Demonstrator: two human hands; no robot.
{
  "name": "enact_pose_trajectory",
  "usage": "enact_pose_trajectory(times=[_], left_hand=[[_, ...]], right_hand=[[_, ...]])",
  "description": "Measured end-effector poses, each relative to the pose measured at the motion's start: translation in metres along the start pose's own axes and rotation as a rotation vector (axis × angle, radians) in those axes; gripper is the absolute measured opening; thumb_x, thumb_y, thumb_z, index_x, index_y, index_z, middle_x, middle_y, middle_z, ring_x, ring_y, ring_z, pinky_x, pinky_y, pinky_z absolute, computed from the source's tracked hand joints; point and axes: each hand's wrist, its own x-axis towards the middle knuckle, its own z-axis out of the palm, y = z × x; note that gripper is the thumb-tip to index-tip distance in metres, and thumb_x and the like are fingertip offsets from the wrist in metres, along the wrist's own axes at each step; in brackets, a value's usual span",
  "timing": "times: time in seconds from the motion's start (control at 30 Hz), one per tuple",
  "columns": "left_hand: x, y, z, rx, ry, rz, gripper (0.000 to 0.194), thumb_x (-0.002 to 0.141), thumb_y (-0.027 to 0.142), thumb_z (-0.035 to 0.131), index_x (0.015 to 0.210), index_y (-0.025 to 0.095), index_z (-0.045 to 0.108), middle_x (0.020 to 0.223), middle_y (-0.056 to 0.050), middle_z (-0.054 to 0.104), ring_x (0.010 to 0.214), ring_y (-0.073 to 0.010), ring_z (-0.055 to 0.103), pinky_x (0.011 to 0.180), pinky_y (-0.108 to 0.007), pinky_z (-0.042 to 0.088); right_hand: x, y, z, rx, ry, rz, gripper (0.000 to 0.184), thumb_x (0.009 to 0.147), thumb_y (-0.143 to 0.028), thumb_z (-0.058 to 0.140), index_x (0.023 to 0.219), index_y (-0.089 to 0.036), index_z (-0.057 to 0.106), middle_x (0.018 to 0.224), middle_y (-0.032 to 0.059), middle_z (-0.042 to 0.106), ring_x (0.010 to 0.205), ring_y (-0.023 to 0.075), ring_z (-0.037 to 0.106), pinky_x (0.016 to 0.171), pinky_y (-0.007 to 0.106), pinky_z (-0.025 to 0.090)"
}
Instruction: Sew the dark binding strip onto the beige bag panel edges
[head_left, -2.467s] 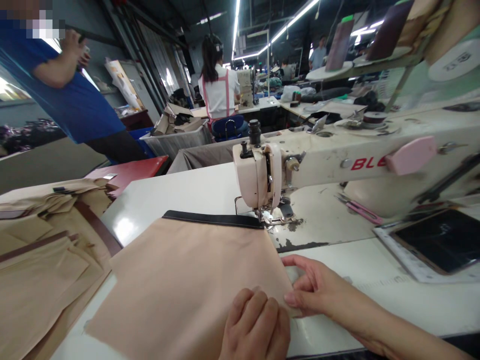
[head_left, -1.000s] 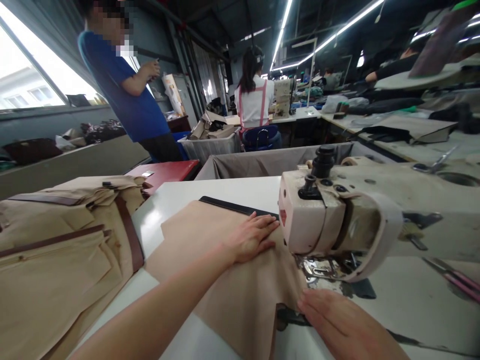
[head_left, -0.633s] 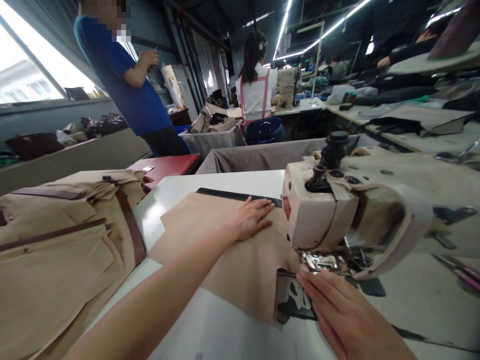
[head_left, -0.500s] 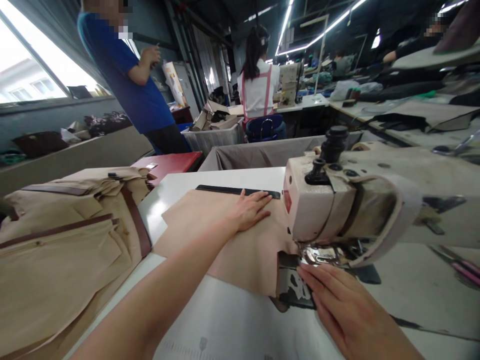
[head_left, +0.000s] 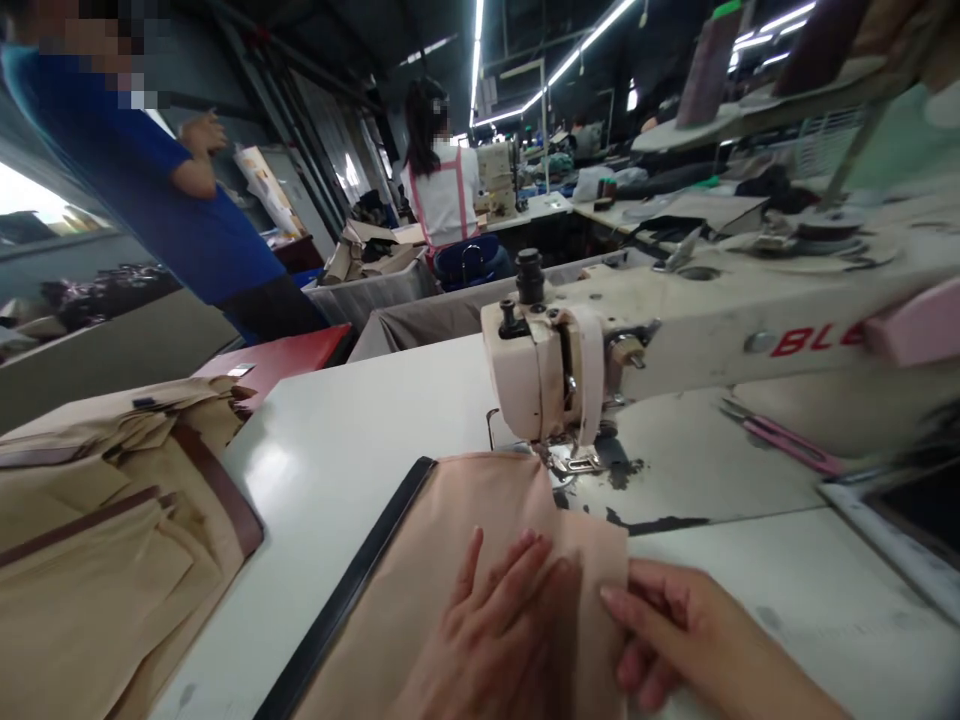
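Observation:
A beige fabric panel (head_left: pixel 480 500) with a dark strip (head_left: pixel 360 560) along its left edge lies on the white sewing table (head_left: pixel 360 420). My left hand (head_left: pixel 495 630) rests flat on the panel, fingers spread. Thumb and fingers of my right hand (head_left: pixel 675 630) pinch the panel's right edge. The far edge of the fabric reaches close to the presser foot (head_left: pixel 577 464) of the sewing machine (head_left: pixel 525 380); whether it lies under the foot I cannot tell.
A pile of beige pieces with brown strips (head_left: pixel 90 560) is stacked at the left. Pink-handled thread snips (head_left: pixel 791 442) lie right of the machine. One person in blue (head_left: pixel 165 210) stands at left; another in white (head_left: pixel 446 195) sits ahead, near a bin of fabric (head_left: pixel 367 290).
The panel has turned and come nearer to me, its dark strip now running down the left. My left hand has moved back; my right hand has left the machine plate and grips the edge.

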Motion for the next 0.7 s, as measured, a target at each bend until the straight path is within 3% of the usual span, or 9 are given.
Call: enact_pose_trajectory(times=[0.1, 0.2, 0.3, 0.37, 0.47, 0.7], left_hand=[[0.018, -0.005, -0.010, -0.157, 0.066, 0.011, 0.064, 0.086, 0.011, 0.039, 0.145, 0.016, 0.015, 0.150, -0.007, 0.025, 0.140, -0.0212, 0.016, 0.115, -0.046, 0.013], [0.052, -0.013, -0.026, -0.371, 0.063, -0.041, 0.049, 0.093, 0.019, 0.037, 0.141, 0.018, 0.027, 0.141, -0.007, 0.041, 0.131, -0.0177, 0.033, 0.110, -0.036, 0.028], [0.085, -0.020, -0.037, -0.464, -0.042, -0.076, 0.026, 0.095, 0.023, 0.038, 0.117, 0.022, 0.052, 0.114, -0.003, 0.060, 0.108, -0.0173, 0.052, 0.097, -0.034, 0.038], [0.098, -0.025, -0.040, -0.464, -0.087, -0.067, 0.017, 0.094, 0.023, 0.041, 0.098, 0.020, 0.057, 0.098, -0.001, 0.063, 0.093, -0.0163, 0.055, 0.087, -0.031, 0.041], [0.105, -0.033, -0.040, -0.487, -0.100, -0.026, 0.014, 0.093, 0.022, 0.043, 0.088, 0.017, 0.054, 0.088, -0.001, 0.059, 0.083, -0.0143, 0.052, 0.078, -0.026, 0.040], [0.100, -0.041, -0.030, -0.590, -0.043, -0.024, 0.006, 0.088, 0.021, 0.052, 0.084, 0.017, 0.052, 0.085, -0.001, 0.057, 0.081, -0.0137, 0.050, 0.074, -0.024, 0.038]], right_hand=[[0.006, -0.014, -0.015, -0.051, 0.064, -0.070, 0.036, 0.073, -0.045, 0.065, 0.058, -0.016, 0.052, 0.051, -0.0013, 0.059, 0.038, 0.0065, 0.048, 0.040, 0.017, 0.035], [0.008, -0.020, -0.014, -0.067, 0.071, -0.106, 0.032, 0.070, -0.041, 0.068, 0.056, -0.015, 0.054, 0.049, -0.0032, 0.056, 0.038, 0.0069, 0.045, 0.039, 0.018, 0.034], [0.009, -0.017, -0.008, -0.073, 0.080, -0.115, 0.029, 0.070, -0.039, 0.067, 0.058, -0.016, 0.055, 0.049, -0.0037, 0.055, 0.040, 0.0083, 0.048, 0.041, 0.019, 0.037], [0.011, -0.013, -0.008, -0.065, 0.060, -0.112, 0.030, 0.073, -0.041, 0.065, 0.058, -0.017, 0.053, 0.050, -0.0029, 0.057, 0.042, 0.0098, 0.052, 0.044, 0.020, 0.041], [0.013, -0.009, -0.011, -0.041, 0.008, -0.094, 0.035, 0.075, -0.047, 0.063, 0.059, -0.018, 0.053, 0.052, -0.0015, 0.061, 0.046, 0.0123, 0.058, 0.047, 0.021, 0.046], [0.019, -0.003, -0.018, 0.045, -0.056, -0.040, 0.042, 0.074, -0.056, 0.063, 0.063, -0.017, 0.054, 0.053, -0.0004, 0.063, 0.049, 0.0137, 0.063, 0.047, 0.021, 0.050]])
